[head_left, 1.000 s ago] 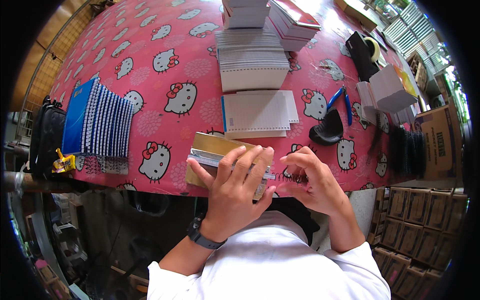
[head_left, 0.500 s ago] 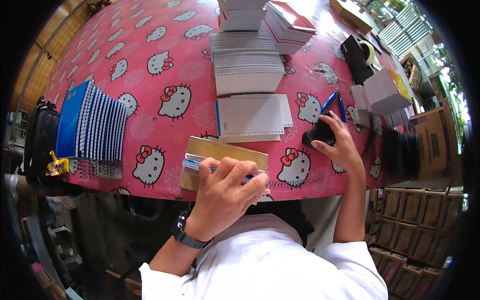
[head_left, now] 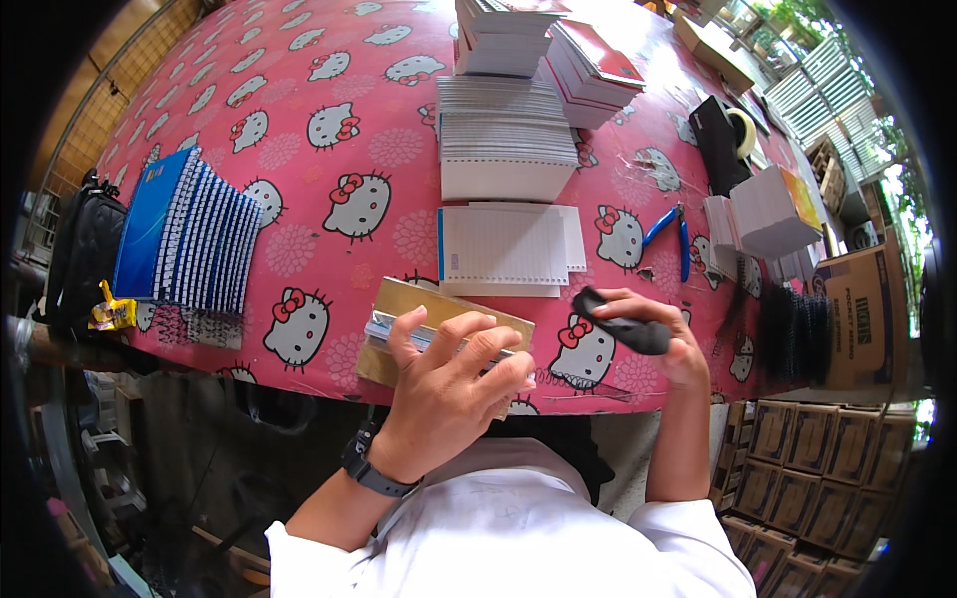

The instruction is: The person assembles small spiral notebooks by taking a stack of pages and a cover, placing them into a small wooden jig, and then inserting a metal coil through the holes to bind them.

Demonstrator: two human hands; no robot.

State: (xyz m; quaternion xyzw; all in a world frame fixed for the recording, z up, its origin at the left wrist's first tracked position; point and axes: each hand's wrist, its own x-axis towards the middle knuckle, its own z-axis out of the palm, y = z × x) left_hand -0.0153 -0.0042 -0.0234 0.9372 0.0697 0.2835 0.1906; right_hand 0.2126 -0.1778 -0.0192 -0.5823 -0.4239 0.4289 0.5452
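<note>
A gold-coloured block with a pale, blue-edged strip along it lies at the table's near edge. My left hand rests over it, fingers bent and spread, touching its top; what lies beneath the palm is hidden. To the right, my right hand is closed around a rounded black tool, held above the table; its exact kind I cannot make out. Just beyond the block are white lined sheets with punched holes. Blue-handled cutters lie open farther right.
Blue spiral-bound notebooks and a yellow wrapper are at left. Paper stacks rise beyond the sheets. At right are more stacks, a tape roll, black coils and a carton. A pink patterned cover spans the table.
My right hand has lifted the black tool from beside the cutters and brought it nearer and left. My left hand's fingers have spread out over the block.
</note>
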